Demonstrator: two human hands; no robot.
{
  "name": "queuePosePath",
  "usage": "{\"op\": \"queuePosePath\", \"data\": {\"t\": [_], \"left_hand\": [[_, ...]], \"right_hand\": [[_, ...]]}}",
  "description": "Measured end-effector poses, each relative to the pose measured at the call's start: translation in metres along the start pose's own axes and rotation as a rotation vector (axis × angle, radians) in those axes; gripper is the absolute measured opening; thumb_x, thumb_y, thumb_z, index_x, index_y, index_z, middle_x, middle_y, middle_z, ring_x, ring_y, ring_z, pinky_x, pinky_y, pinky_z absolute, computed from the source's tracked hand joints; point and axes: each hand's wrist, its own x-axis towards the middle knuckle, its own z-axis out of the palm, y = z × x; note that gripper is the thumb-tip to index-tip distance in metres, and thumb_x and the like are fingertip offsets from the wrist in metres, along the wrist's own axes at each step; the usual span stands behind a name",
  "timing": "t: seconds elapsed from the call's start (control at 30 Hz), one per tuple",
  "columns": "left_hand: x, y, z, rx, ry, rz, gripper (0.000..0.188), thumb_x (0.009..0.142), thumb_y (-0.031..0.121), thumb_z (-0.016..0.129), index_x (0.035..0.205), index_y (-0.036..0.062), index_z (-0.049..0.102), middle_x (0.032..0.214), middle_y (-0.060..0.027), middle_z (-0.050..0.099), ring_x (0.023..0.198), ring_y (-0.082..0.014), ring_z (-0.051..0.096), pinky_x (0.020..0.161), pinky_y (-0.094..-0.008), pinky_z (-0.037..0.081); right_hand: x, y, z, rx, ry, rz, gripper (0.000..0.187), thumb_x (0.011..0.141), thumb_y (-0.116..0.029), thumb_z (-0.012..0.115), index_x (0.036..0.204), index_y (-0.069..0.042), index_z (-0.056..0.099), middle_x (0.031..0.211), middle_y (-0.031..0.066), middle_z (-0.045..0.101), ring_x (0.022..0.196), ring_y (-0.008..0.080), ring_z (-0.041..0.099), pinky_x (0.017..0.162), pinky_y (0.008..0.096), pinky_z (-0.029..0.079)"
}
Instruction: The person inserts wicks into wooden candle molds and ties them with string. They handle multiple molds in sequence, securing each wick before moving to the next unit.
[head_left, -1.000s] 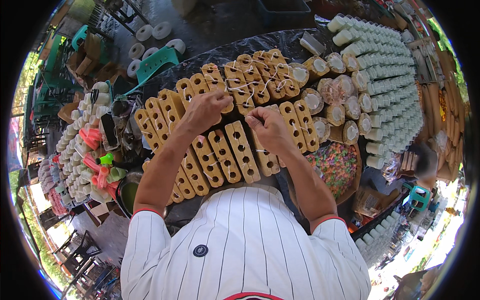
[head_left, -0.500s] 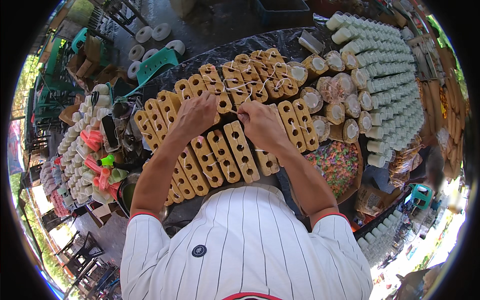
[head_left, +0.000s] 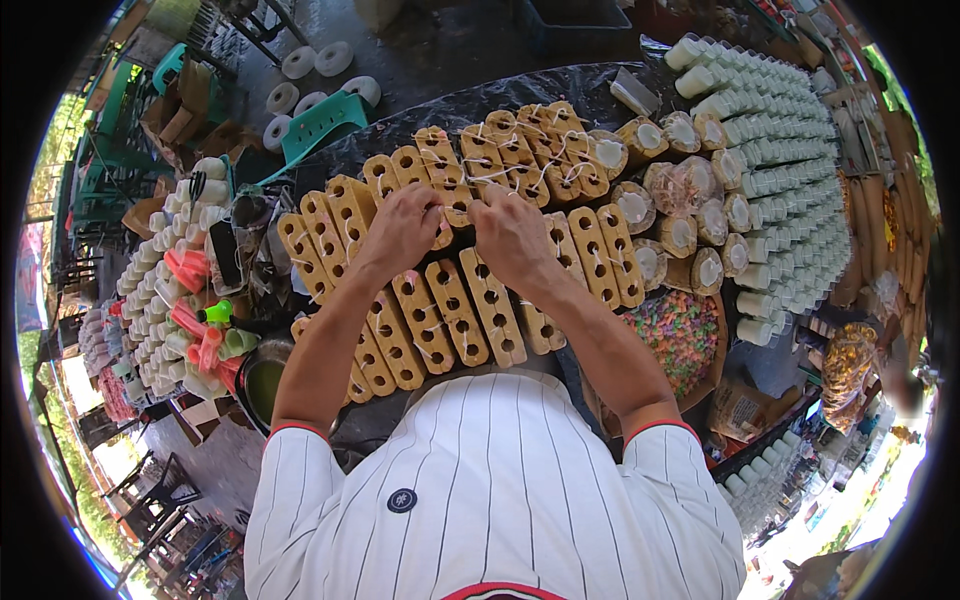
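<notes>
My left hand [head_left: 403, 225] and my right hand [head_left: 510, 228] face each other over the middle of two rows of tan oblong blocks. Both are closed, thumb against forefinger, in a pinch on what looks like a thin white string; the fingers mostly hide it. Just beyond the fingertips lies a tan block [head_left: 440, 165] with round holes along its face. White strings run over many blocks, including the back group [head_left: 535, 150]. In the near row another holed block [head_left: 492, 308] lies between my forearms.
Round wrapped bundles [head_left: 678, 235] lie right of the blocks, then rows of clear cups with pale contents [head_left: 780, 165]. Colourful small pieces [head_left: 675, 340] fill a container by my right forearm. At left are white cylinders [head_left: 150, 320], pink cups [head_left: 187, 268] and a green plastic chair [head_left: 325, 125].
The whole view has shifted slightly, the blocks now sitting a little lower and to the right. My hands stay pinched over the same spot, and the right fingers are a bit closer to the left.
</notes>
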Motion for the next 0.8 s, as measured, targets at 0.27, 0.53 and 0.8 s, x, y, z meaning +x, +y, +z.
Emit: {"op": "queuePosePath", "data": {"t": [0.27,0.53,0.8], "left_hand": [[0.001,0.001,0.001,-0.051,0.025,-0.008,0.02,0.094,0.014,0.062,0.099,-0.0041,0.07,0.099,-0.0193,0.068,0.097,-0.0389,0.067,0.088,-0.0461,0.052],[0.007,0.006,0.004,0.008,-0.047,0.034,0.02,0.095,0.014,0.062,0.103,-0.0033,0.07,0.102,-0.021,0.069,0.104,-0.0421,0.065,0.097,-0.0474,0.049],[0.017,0.004,0.004,-0.049,-0.07,-0.001,0.019,0.095,0.013,0.065,0.101,-0.003,0.072,0.095,-0.0204,0.072,0.093,-0.0382,0.068,0.085,-0.0444,0.053]], "right_hand": [[-0.002,-0.003,-0.003,-0.055,0.007,-0.04,0.007,0.087,-0.003,0.062,0.085,-0.001,0.069,0.094,0.0161,0.065,0.092,0.0343,0.07,0.079,0.0446,0.057],[0.005,0.002,0.013,-0.07,0.062,-0.122,0.008,0.083,-0.003,0.064,0.088,-0.001,0.071,0.091,0.0138,0.065,0.089,0.0328,0.07,0.078,0.0422,0.057],[-0.004,0.015,0.018,-0.13,0.089,-0.208,0.015,0.078,-0.004,0.067,0.092,-0.001,0.071,0.09,0.0109,0.065,0.086,0.029,0.069,0.077,0.0399,0.055]]}}
